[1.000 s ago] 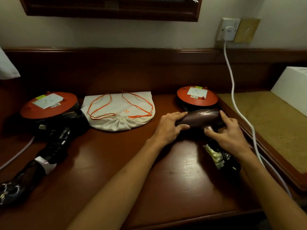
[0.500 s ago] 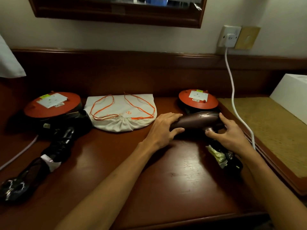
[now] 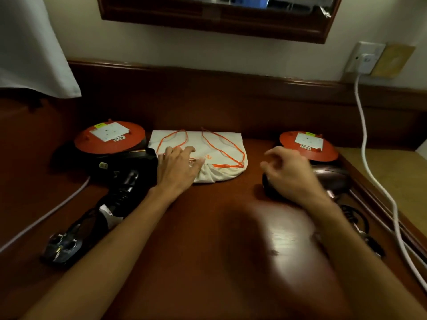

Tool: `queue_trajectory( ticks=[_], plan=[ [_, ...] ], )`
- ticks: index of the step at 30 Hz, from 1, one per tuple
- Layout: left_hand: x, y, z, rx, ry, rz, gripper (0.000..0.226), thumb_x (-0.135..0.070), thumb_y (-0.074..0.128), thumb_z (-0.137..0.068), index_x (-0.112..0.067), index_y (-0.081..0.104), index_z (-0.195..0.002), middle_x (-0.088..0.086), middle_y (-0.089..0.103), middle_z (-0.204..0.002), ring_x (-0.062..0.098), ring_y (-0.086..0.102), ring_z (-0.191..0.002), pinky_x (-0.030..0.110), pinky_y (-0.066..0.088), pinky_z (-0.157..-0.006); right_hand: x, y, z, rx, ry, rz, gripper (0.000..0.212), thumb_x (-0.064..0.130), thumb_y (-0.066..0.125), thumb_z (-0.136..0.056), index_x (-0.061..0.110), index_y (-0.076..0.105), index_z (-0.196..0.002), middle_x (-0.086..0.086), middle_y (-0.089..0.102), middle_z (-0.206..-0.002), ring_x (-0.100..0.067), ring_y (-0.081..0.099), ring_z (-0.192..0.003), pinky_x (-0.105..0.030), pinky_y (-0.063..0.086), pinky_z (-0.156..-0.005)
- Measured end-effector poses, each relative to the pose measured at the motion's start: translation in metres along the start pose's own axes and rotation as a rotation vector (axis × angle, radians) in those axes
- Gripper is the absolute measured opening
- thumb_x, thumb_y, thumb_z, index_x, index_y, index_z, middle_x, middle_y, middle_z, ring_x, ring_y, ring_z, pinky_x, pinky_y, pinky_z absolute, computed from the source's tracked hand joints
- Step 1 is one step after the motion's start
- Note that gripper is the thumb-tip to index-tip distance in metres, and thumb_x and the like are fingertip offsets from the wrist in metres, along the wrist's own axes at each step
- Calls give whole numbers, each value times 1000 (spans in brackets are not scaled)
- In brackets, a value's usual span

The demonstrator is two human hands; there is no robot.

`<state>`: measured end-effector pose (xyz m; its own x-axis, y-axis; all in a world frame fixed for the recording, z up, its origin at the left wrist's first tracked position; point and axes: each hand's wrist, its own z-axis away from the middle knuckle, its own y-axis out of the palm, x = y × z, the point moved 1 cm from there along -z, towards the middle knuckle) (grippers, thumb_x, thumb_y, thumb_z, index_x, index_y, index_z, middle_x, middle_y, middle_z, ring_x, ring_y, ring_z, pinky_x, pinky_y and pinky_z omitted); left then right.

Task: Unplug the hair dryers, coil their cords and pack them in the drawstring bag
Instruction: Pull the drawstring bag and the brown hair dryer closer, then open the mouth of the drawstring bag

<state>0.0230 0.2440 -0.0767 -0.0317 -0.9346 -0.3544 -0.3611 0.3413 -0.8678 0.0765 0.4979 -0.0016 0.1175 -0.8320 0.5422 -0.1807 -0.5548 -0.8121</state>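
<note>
A cream drawstring bag point(image 3: 221, 146) with orange cords lies flat at the back middle of the wooden desk point(image 3: 208, 250). My left hand point(image 3: 178, 167) rests on the bag's left part, fingers spread. A brown hair dryer point(image 3: 330, 179) lies at the right with its coiled dark cord point(image 3: 355, 220) beside it. My right hand point(image 3: 288, 174) hovers over the dryer's left end, fingers loosely curled, holding nothing. A black hair dryer point(image 3: 124, 181) lies at the left, its cord and plug point(image 3: 62, 247) bundled toward the front.
Two orange cable reels point(image 3: 109, 137) point(image 3: 308, 144) stand at the back left and right. A white cable point(image 3: 365, 139) runs from a wall socket point(image 3: 366, 57) down the right side. A second white cable point(image 3: 46, 213) crosses the left. A white cloth point(image 3: 32, 47) hangs upper left.
Both hands let go of the brown hair dryer. My left hand moved left onto the drawstring bag. My right hand lifted off the dryer. The view shifted left.
</note>
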Motion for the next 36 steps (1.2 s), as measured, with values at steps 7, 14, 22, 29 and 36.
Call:
queue_trajectory(
  ticks=[7,14,22,29,36],
  plan=[
    [6,23,14,94,-21,188,35,-41,74,-89,-21,62,-115,2,65,-115,24,57,-111,40,49,-93,23,114,-45,82,202,-429,25,32,56,-100,10,67,-96,-10,73,-82,-21,68,-68,-39,58,-68],
    [0,0,21,191,-42,474,40,-47,88,-69,-23,64,-91,-10,69,-86,4,65,-82,30,56,-70,19,131,-48,168,-12,-330,28,41,73,-90,13,73,-84,0,69,-73,-15,64,-67,-31,47,-57],
    [5,1,16,159,-15,361,28,-51,84,-73,-34,64,-81,-14,73,-82,13,69,-89,50,52,-93,0,123,-48,278,-169,-370,16,27,78,-88,13,74,-94,-2,68,-78,-10,58,-70,-20,46,-62],
    [-9,-5,19,29,-130,440,22,-48,78,-66,-31,69,-76,-14,74,-73,10,71,-84,50,48,-96,18,133,-38,1,-121,-333,20,20,72,-84,6,59,-83,-5,60,-73,-14,48,-64,-37,45,-58],
    [3,-23,14,39,-72,346,26,-31,80,-74,-35,65,-95,-15,70,-76,10,70,-86,47,47,-100,8,116,-38,-208,-75,-349,15,13,68,-84,9,54,-88,-3,58,-69,-15,49,-59,-19,35,-50]
  ],
)
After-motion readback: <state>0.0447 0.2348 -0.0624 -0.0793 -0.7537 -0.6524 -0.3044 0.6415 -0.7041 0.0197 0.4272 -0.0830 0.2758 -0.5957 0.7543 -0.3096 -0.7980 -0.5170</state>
